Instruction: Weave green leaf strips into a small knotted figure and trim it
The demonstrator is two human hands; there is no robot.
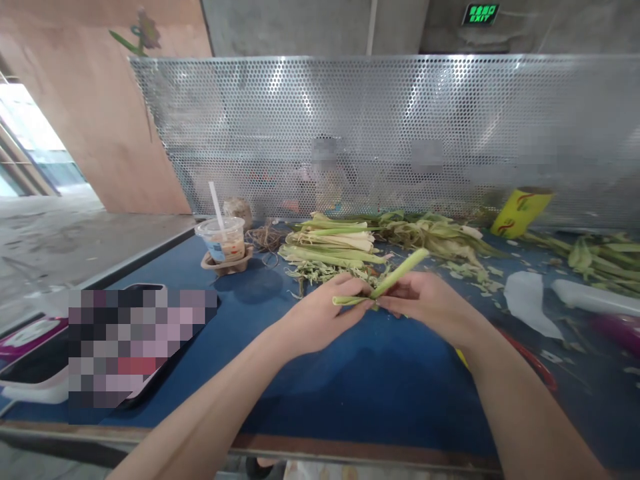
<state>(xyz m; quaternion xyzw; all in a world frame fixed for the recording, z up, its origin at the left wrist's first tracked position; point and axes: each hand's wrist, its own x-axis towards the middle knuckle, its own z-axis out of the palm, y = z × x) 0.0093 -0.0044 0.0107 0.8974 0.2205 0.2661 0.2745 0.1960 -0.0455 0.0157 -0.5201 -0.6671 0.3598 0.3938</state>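
Note:
Both hands meet over the blue table near its middle, their fingertips almost touching. My left hand (pixel 327 313) is closed on the lower part of a pale green stalk (pixel 400 273), whose round end pokes out past the fingers. My right hand (pixel 433 300) pinches the same stalk where it bends; the other part slants up to the right. Some fingertips are hidden behind the stalk and hands. Just beyond lie a pile of pale green stalks (pixel 333 243) and some thin, shrivelled greenery (pixel 320 272).
A drink cup with a straw (pixel 225 243) stands in a cardboard holder at left, near a blurred-out device (pixel 150 340). Husks (pixel 430 233), a yellow box (pixel 523 212) and white paper (pixel 531 300) lie right. A perforated metal screen (pixel 370 127) rises behind the blue table (pixel 320 400).

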